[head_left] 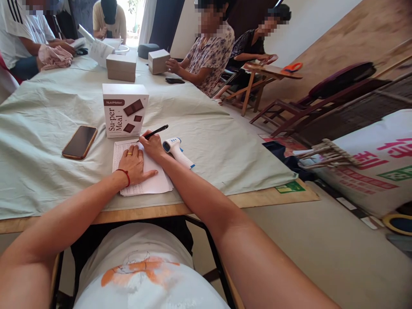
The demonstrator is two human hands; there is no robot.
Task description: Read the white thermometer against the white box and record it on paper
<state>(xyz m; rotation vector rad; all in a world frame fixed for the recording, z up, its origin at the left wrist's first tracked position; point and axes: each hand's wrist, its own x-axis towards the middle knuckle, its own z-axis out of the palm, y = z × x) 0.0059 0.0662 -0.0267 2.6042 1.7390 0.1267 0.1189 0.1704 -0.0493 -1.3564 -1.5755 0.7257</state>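
Note:
In the head view my right hand (151, 143) grips a black pen (158, 130), its tip down near the top edge of a stack of paper (157, 182). My left hand (132, 165) lies flat on the same sheets with the thumb stretched out to the right; it wears a ring and a red bracelet. Small print or writing shows along the left side of the paper. Just behind the stack stands a white Su-per Meal box (125, 112). A white and blue infrared thermometer (177, 152) lies to the right of my right hand.
A phone (80, 142) lies left of the paper on the pale tablecloth (206, 128). Farther back are two cardboard boxes, one (121, 68) near a white lamp-like object; a person's hand (173, 65) touches the other (159, 62). Several people sit around. A wooden chair (309, 98) stands right.

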